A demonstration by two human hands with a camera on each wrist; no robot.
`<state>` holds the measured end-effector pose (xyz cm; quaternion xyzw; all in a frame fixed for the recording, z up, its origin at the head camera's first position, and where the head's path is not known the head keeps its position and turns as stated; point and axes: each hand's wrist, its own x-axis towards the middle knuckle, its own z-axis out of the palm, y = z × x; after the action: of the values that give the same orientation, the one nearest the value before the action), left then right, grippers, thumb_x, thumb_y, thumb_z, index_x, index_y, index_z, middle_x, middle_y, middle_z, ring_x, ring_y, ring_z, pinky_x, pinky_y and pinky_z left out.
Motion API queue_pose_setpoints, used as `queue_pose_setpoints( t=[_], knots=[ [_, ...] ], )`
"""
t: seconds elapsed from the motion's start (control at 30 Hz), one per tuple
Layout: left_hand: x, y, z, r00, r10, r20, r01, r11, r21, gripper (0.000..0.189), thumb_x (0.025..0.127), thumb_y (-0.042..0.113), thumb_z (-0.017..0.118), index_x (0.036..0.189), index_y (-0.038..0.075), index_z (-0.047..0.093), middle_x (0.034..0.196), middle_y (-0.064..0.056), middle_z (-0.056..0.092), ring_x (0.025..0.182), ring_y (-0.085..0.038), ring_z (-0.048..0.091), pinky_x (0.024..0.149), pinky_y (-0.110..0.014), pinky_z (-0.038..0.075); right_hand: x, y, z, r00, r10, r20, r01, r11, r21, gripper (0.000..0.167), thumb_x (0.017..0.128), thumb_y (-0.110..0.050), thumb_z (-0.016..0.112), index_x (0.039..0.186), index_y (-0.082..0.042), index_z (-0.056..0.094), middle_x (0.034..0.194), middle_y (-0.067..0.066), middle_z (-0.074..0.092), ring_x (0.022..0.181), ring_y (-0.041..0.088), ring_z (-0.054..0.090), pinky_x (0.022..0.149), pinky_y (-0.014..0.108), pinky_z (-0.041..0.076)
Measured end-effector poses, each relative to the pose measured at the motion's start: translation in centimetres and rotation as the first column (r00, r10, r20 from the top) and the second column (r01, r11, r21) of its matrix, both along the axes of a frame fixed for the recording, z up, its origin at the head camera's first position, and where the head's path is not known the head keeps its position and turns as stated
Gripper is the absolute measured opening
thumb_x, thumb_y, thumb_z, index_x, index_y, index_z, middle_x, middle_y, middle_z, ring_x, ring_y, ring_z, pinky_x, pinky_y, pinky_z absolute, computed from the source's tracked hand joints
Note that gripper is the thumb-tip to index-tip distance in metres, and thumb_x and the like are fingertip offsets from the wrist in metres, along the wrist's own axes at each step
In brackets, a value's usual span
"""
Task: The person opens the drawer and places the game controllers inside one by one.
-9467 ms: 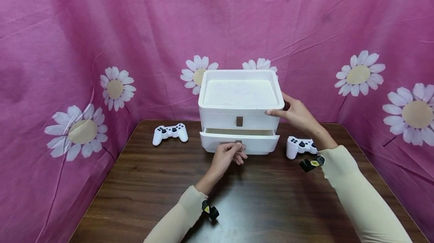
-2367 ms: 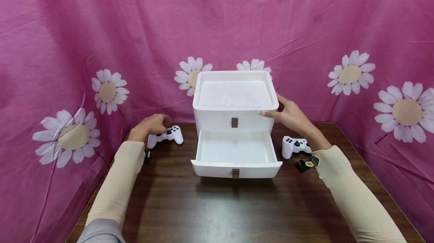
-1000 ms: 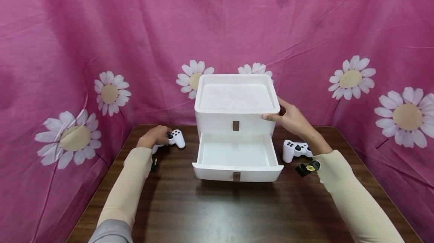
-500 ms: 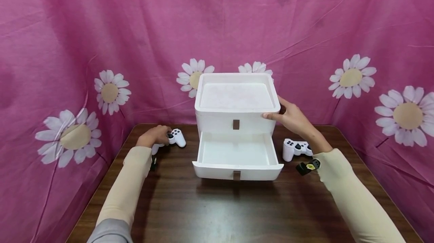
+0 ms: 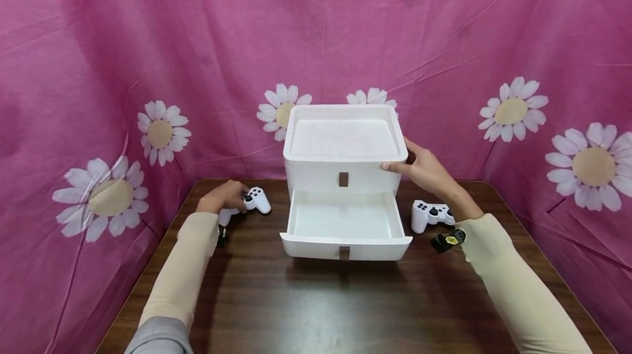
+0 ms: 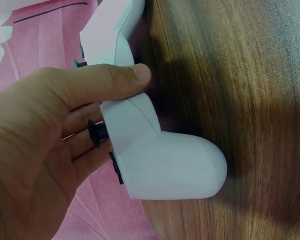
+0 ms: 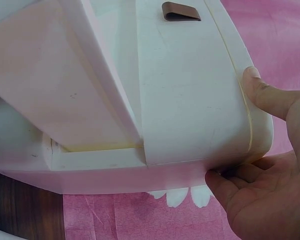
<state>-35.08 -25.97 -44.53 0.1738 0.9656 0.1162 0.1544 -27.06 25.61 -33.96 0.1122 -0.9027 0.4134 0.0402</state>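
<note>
At the table's left, my left hand [image 5: 227,196] grips a white game controller [image 5: 258,200] by its middle. In the left wrist view the thumb lies across the near side of the controller [image 6: 165,165], with fingers behind it and a black thumbstick between. My right hand [image 5: 427,170] holds the upper right corner of a white two-drawer box [image 5: 316,178], thumb on the front and fingers on the side. The right wrist view shows that hand [image 7: 270,185] at the box's edge [image 7: 190,90]. The lower drawer [image 5: 345,222] is pulled out and bare inside; the upper one is closed.
A second white controller [image 5: 432,215] lies right of the box, partly behind my right wrist. Brown tabs [image 5: 343,179] mark the drawer fronts. The wooden table [image 5: 316,304] meets a pink flowered curtain [image 5: 222,68] at the back and sides.
Earlier the left hand pulled out the lower drawer by its tab, then went left to the controller and took hold of it. The right hand stays on the box.
</note>
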Motion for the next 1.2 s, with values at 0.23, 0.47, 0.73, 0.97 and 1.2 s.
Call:
queue_pose_setpoints(
  t=[0.23, 0.47, 0.73, 0.97, 1.2],
  knots=[
    [0.3, -0.3, 0.5, 1.000, 0.003, 0.002, -0.003, 1.000, 0.029, 0.049, 0.081, 0.011, 0.088, 0.126, -0.002, 0.074, 0.105, -0.011, 0.076, 0.081, -0.018, 0.061, 0.077, -0.033, 0.054, 0.1, 0.0, -0.4, 1.000, -0.002, 0.025, 0.002, 1.000, -0.005, 0.099, 0.093, -0.052, 0.080, 0.171, -0.026, 0.024, 0.142, 0.018, 0.067, 0.120, 0.031, 0.066, 0.099, 0.047, 0.056],
    [0.7, 0.2, 2.4, 0.999, -0.033, -0.018, 0.033, 0.999, 0.034, 0.050, 0.077, 0.013, 0.089, 0.123, 0.000, 0.076, 0.103, -0.007, 0.076, 0.080, -0.016, 0.059, 0.076, -0.032, 0.053, 0.1, 0.1, -0.3, 1.000, -0.010, 0.018, 0.010, 1.000, 0.010, 0.100, 0.093, -0.055, 0.080, 0.171, -0.026, 0.024, 0.145, 0.019, 0.065, 0.122, 0.032, 0.064, 0.102, 0.051, 0.053],
    [1.5, 0.7, 5.1, 0.995, -0.079, -0.059, 0.081, 0.996, 0.032, 0.046, 0.076, 0.013, 0.090, 0.118, -0.001, 0.077, 0.096, -0.007, 0.077, 0.080, -0.017, 0.061, 0.076, -0.033, 0.055, -0.1, 0.1, 0.0, 1.000, -0.007, 0.012, 0.007, 1.000, 0.006, 0.099, 0.093, -0.053, 0.080, 0.170, -0.027, 0.025, 0.143, 0.018, 0.067, 0.120, 0.031, 0.065, 0.099, 0.049, 0.054],
    [2.9, 1.3, 8.0, 0.992, -0.094, -0.079, 0.097, 0.995, 0.038, 0.044, 0.076, 0.013, 0.088, 0.118, 0.001, 0.078, 0.091, -0.004, 0.074, 0.079, -0.018, 0.061, 0.073, -0.031, 0.053, -0.1, 0.0, 0.2, 1.000, -0.008, 0.009, 0.008, 1.000, 0.011, 0.099, 0.093, -0.053, 0.080, 0.170, -0.026, 0.026, 0.141, 0.018, 0.068, 0.119, 0.031, 0.066, 0.098, 0.048, 0.055],
    [4.3, 2.5, 10.8, 0.985, -0.135, -0.107, 0.140, 0.989, 0.040, 0.042, 0.076, 0.012, 0.087, 0.117, 0.003, 0.079, 0.086, -0.002, 0.074, 0.076, -0.015, 0.061, 0.071, -0.030, 0.052, -0.1, 0.0, 0.1, 1.000, -0.010, 0.000, 0.010, 1.000, 0.018, 0.098, 0.093, -0.053, 0.080, 0.170, -0.024, 0.026, 0.141, 0.019, 0.068, 0.118, 0.031, 0.066, 0.097, 0.047, 0.055]
  ],
)
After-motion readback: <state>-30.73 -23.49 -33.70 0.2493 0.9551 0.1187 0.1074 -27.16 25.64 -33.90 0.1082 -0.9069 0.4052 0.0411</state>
